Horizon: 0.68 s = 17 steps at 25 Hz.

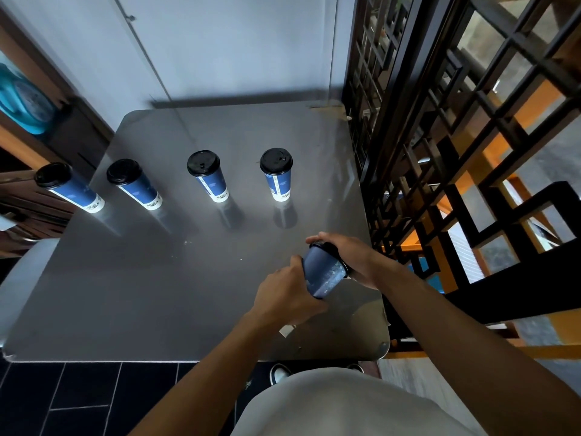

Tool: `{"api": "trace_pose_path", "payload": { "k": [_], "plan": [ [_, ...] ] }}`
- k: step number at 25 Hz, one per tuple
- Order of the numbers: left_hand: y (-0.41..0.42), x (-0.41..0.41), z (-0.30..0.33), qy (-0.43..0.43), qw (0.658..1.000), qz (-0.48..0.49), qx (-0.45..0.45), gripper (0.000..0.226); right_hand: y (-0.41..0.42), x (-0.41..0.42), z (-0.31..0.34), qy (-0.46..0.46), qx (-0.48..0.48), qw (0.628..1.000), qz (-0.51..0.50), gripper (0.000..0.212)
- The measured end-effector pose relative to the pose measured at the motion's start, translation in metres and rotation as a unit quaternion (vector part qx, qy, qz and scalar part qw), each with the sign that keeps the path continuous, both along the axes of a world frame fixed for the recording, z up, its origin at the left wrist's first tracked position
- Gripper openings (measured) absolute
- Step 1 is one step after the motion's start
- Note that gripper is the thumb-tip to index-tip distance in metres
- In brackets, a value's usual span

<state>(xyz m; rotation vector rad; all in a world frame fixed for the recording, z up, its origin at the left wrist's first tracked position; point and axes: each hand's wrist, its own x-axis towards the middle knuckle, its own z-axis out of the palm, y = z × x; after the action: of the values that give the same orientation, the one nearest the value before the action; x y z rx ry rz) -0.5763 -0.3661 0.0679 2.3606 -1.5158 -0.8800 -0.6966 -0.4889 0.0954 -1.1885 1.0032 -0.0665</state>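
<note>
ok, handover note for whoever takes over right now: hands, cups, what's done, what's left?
Left hand grips the body of the blue cup, tilted above the table.
Right hand grips its black lid; seated or not, cannot tell.
Done: four lidded cups stand upright in a row on the table.
Left, probably: press the lid home, stand this cup with the row.

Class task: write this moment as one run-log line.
left hand: grips tilted blue paper cup | right hand: grips its black plastic lid | four lidded blue cups: upright, row on grey table
</note>
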Motion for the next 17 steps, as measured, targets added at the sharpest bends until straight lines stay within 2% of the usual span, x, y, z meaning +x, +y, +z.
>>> {"api": "trace_pose_path", "payload": {
  "k": [2,4,6,8,10,12,14,16,17],
  "plan": [
    [-0.002,0.003,0.005,0.121,0.99,0.059,0.038,0.072,-0.004,-0.004,-0.001,-0.045,0.008,0.999,0.007,0.042],
    [-0.003,0.006,0.009,0.284,0.949,0.125,0.062,0.065,-0.007,-0.009,-0.003,-0.09,-0.013,0.996,0.012,0.042],
    [-0.002,0.009,0.014,0.403,0.9,0.147,0.072,0.062,-0.008,-0.01,-0.007,-0.126,-0.027,0.992,0.002,0.042],
    [0.001,0.01,0.018,0.51,0.84,0.172,0.075,0.066,-0.007,-0.006,-0.01,-0.155,-0.023,0.986,-0.049,0.044],
    [0.003,0.009,0.02,0.624,0.743,0.231,0.074,0.075,-0.008,-0.003,-0.015,-0.186,0.023,0.971,-0.145,0.042],
    [0.005,0.008,0.02,0.685,0.676,0.268,0.046,0.078,-0.003,-0.005,-0.02,-0.208,0.063,0.956,-0.197,0.036],
    [0.006,0.003,0.015,0.716,0.639,0.281,-0.003,0.074,0.012,-0.006,-0.025,-0.206,0.091,0.955,-0.192,0.03],
    [0.008,-0.002,0.011,0.726,0.622,0.288,-0.052,0.079,0.027,-0.004,-0.028,-0.189,0.106,0.958,-0.19,0.026],
    [0.008,-0.004,0.008,0.707,0.638,0.295,-0.073,0.084,0.032,-0.003,-0.026,-0.18,0.099,0.96,-0.189,0.028]
  ]
}}
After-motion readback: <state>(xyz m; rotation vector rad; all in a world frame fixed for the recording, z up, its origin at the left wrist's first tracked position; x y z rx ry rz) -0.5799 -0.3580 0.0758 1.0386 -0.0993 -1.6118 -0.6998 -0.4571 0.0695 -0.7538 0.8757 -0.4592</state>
